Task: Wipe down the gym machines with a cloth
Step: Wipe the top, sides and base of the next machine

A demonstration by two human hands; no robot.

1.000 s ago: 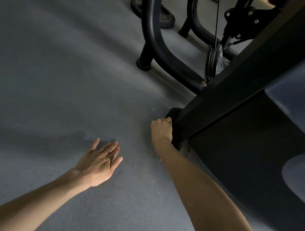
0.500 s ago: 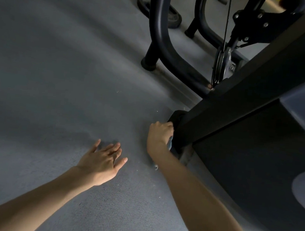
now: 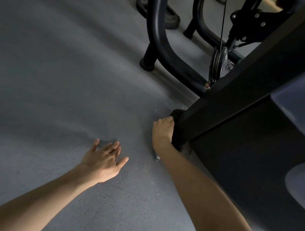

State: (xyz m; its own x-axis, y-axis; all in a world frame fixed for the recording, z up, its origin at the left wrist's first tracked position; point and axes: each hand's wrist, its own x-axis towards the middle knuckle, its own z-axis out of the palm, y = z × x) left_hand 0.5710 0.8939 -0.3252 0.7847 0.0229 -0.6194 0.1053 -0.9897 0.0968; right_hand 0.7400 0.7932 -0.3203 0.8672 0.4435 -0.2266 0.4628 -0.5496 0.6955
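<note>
Cloth [image 3: 157,157] mostly hidden, corner peeks under wrist | right hand [image 3: 162,131] clenched round it against machine foot [image 3: 176,116] | left hand [image 3: 103,160] released, fingers straight, over floor [image 3: 57,86]

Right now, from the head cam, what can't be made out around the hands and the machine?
Cloth: head view, nearly all hidden under the right hand; only a pale corner shows by the wrist.
Its fingertips: curled out of sight against the machine's black foot.
Left hand: touching the floor or hovering, cannot tell.
Machine frame: top cut off by upper and right edges.
Cable pulley: dim, detail too small.
</note>
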